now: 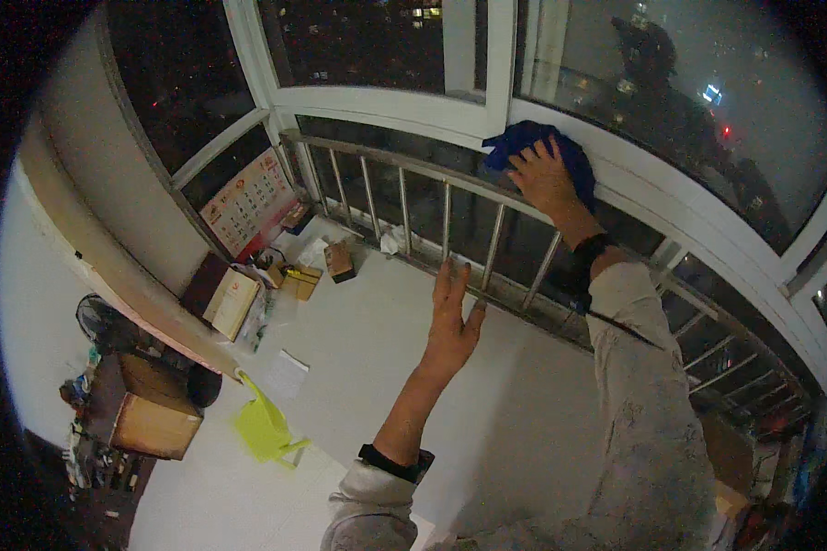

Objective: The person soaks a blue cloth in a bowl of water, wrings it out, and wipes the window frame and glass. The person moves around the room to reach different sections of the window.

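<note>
My right hand [548, 179] presses a dark blue cloth [580, 160] against the white window frame [386, 110], just above a metal railing [413, 164]. Its fingers are spread over the cloth, which bunches out on both sides. My left hand [455, 320] holds nothing. Its fingers are apart and point towards the railing's lower bars, over a white surface [365, 330]; whether the fingertips touch a bar I cannot tell. Both wrists wear dark bands, and a thin dark strap trails from the right one. In the dark window pane [675, 117] a person's silhouette is reflected.
A yellow-green watering can [262, 427] stands at the left, near white paper [284, 372]. Along the left wall are a wall calendar [248, 200], a pale box [233, 302] and a small brown box [339, 262]. A cardboard box [157, 423] and a fan [96, 318] lie beyond the wall's edge.
</note>
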A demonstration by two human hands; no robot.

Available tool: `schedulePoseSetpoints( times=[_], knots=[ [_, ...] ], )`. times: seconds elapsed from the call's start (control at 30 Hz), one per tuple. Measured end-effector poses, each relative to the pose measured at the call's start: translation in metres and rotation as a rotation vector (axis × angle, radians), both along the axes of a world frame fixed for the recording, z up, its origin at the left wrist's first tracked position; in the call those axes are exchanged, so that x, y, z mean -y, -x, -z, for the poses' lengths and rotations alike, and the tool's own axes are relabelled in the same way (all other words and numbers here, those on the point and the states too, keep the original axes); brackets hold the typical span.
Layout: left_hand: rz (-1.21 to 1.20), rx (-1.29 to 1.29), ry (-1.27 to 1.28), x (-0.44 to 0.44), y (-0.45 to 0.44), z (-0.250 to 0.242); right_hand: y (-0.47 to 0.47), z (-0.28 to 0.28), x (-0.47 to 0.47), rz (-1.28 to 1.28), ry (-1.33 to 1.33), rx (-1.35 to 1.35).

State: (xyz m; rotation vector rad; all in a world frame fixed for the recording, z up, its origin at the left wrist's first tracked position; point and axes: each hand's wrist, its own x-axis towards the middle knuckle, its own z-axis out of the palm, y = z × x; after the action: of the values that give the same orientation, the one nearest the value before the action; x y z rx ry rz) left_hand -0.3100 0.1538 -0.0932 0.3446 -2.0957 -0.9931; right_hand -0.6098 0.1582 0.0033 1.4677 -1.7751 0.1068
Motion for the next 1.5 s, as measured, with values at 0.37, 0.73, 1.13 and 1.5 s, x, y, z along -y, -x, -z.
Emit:
schedulePoseSetpoints(
  times=[0.37,0.73,1.13,1.5],
  knots=[
    [0.022,-0.033,0.006,-0.003,-0.017,-0.015,0.019,-0.003,-0.107,0.193,-0.095,-0.119],
    [0.03,0.04,-0.06,-0.015,-0.04,-0.031,0.02,-0.002,-0.138,0.299,0.039,-0.061],
    [0.296,0.071,-0.057,0.053,0.003,-0.026,-0.006,-0.023,-0.013,0.335,-0.145,0.274],
    [0.221,0.115,0.092,0.123,-0.027,-0.054,-0.011,-0.019,0.011,0.281,0.064,0.304]
  ],
)
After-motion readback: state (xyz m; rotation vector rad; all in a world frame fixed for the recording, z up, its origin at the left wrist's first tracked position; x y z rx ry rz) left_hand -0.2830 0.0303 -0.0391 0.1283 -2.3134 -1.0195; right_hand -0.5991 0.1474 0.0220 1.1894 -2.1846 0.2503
